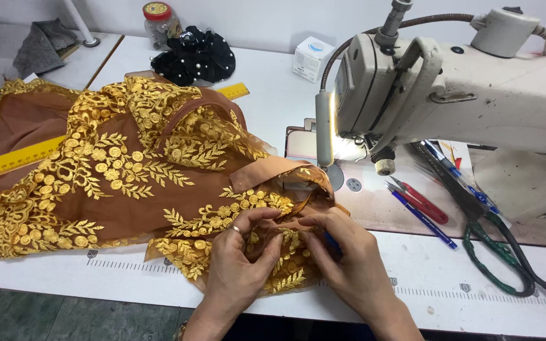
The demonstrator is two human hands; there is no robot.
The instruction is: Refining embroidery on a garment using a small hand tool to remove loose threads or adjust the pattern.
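Hands (298,252) pinched on embroidered fabric (127,170)

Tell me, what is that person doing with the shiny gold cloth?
Both hands, left hand and right hand, pinch a bunched edge of the brown cloth with gold embroidery, on the table just in front of the sewing machine. Something small and blue shows in the right hand. Scissors and pens lie nearby.

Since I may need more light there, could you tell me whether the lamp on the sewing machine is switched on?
On. The lamp glows white along its edge and lights the sewing machine bed near the needle.
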